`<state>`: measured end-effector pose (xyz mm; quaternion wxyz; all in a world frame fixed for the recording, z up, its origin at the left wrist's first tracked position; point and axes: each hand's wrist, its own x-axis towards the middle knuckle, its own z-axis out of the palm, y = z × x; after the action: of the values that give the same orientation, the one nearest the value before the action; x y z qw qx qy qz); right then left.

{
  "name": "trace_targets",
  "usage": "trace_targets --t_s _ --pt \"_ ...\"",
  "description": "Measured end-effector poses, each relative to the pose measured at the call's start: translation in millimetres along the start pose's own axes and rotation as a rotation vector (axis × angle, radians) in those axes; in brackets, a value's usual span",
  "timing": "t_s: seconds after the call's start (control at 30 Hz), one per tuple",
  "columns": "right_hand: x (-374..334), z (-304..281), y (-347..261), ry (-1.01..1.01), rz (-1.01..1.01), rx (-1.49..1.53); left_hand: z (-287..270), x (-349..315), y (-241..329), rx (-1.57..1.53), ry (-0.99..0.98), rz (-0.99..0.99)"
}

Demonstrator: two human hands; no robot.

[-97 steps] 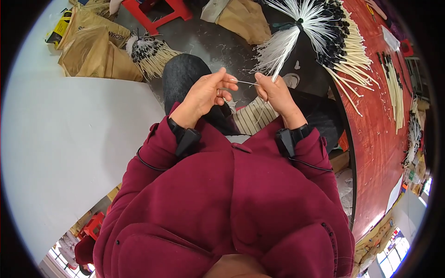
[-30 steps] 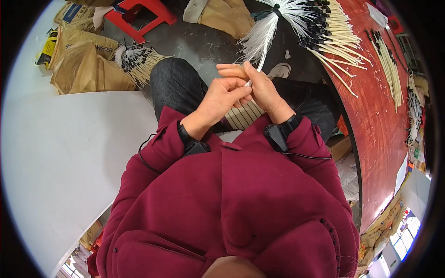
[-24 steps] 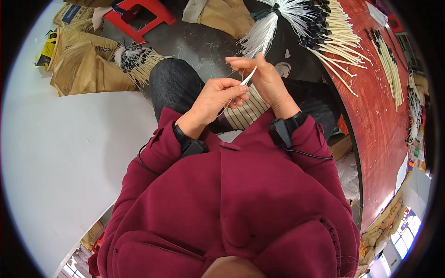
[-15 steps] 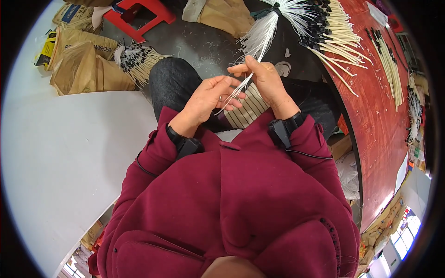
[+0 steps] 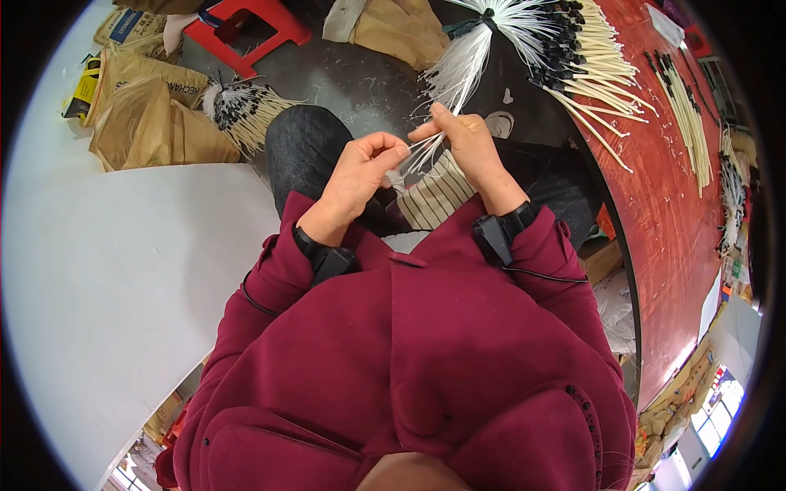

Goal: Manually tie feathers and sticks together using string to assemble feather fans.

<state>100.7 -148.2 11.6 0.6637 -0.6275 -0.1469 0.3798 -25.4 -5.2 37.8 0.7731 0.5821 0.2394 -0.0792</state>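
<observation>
A thick bundle of thin white wires (image 5: 467,65), tied with a dark band, hangs off the table edge toward me. My right hand (image 5: 476,151) is closed round several of these wires, thumb on top, and their loose ends fan out below its fingers. My left hand (image 5: 360,170) is closed in a pinch with thumb and forefinger at the tip of a wire, left of the right hand. Its other fingers are curled and partly hidden. At the far end, the wires join black connectors (image 5: 565,53) and cream-coloured sleeved leads (image 5: 610,78).
The red table (image 5: 663,254) curves along my right, with another row of cream leads (image 5: 686,119). A white tabletop (image 5: 123,270) lies at my left. Beyond are brown sacks (image 5: 151,127), another wire bundle (image 5: 241,110) and a red stool (image 5: 246,37). Striped fabric (image 5: 434,192) lies beneath my hands.
My left hand's spread fingers have curled into a pinch, and it has drawn slightly off the strands. The wire ends now fan out below my right hand, which has hardly moved.
</observation>
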Motion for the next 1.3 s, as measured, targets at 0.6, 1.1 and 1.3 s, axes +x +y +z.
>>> trace_targets --t_s 0.6,1.1,1.3 --pt "5.5 -3.2 19.9 0.136 -0.078 -0.180 29.3 48.6 9.6 -0.629 -0.058 0.057" --pt "6.7 -4.8 15.1 0.124 -0.012 -0.049 3.2 15.9 -2.4 -0.114 0.060 -0.109" --pt "5.2 -2.9 15.6 0.124 -0.041 -0.155 14.9 8.8 19.0 0.951 0.264 0.807"
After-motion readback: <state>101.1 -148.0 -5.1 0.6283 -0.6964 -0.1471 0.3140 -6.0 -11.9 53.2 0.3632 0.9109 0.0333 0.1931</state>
